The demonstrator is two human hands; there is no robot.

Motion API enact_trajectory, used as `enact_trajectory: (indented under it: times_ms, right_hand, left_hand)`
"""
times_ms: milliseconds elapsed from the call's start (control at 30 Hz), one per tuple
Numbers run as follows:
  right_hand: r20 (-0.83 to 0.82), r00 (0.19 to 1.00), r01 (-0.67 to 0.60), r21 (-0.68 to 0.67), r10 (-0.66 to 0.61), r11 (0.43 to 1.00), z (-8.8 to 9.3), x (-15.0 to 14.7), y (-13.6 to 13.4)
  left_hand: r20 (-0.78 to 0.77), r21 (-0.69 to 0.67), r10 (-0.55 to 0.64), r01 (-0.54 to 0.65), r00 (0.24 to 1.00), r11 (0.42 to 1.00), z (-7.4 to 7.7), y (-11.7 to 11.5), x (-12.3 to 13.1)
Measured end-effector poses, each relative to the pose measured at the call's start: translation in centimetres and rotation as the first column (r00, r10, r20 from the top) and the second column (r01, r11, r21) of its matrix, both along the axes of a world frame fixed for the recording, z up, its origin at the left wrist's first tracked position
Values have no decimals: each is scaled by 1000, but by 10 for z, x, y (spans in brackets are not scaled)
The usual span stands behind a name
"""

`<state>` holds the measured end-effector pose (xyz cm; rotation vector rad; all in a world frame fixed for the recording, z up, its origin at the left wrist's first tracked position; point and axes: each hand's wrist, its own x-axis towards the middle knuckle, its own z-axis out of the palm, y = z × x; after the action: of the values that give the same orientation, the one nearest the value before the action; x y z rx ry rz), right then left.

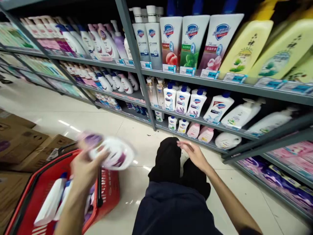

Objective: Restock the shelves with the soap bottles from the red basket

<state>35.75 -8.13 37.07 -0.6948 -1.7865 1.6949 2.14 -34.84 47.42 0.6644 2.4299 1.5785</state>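
In a shop's toiletries aisle: the view looks down over the person's own lap and hands.
Left hand: the left hand [84, 173] closes around a white plastic bottle with purple markings [113, 153], which is motion-blurred above the basket.
Right hand: the right hand [193, 153] is open, fingers loosely spread, holding nothing, above a black-clothed knee [167, 160].
Handling: a full wrap around the bottle's body would suit its smooth plastic best.
Basket: a red plastic shopping basket [107, 192] sits on the floor, holding white bottles [51, 199].
Around: grey metal shelving [220, 85] carries rows of soap and lotion bottles; brown cardboard boxes [22, 143] stand beyond the basket.
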Motion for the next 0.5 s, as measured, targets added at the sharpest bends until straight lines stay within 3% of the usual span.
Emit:
enact_trajectory:
  times_ms: [33, 67, 133, 200, 267, 333, 400, 500]
  right_hand:
    - [-52, 996, -73, 45, 76, 996, 29, -10, 0]
    - [-91, 990, -105, 72, 111, 992, 54, -17, 1]
    - [-110, 984, -130, 95, 140, 987, 94, -19, 1]
    - [-100, 993, -56, 109, 67, 993, 119, -7, 2]
    - [-118, 991, 79, 114, -66, 990, 132, 14, 2]
    - [-169, 967, 209, 109, -189, 972, 136, 36, -1]
    - [-195, 941, 299, 95, -277, 950, 135, 55, -3]
    - [-194, 908, 388, 50, -372, 920, 132, 73, -5]
  left_hand:
    - [108, 143, -144, 128, 984, 982, 3, 36, 16]
    - [160, 273, -305, 255, 939, 927, 8, 73, 33]
    - [149, 434, -629, 521, 763, 735, 23, 140, 65]
    - [97, 502, -800, 665, 592, 553, 41, 188, 94]
    - [64, 536, -880, 728, 470, 428, 56, 216, 118]
    - [68, 582, -921, 735, 383, 349, 60, 231, 136]
    - [101, 632, -940, 709, 325, 313, 55, 240, 150]
    - [176, 653, -942, 682, 284, 328, 36, 246, 167]
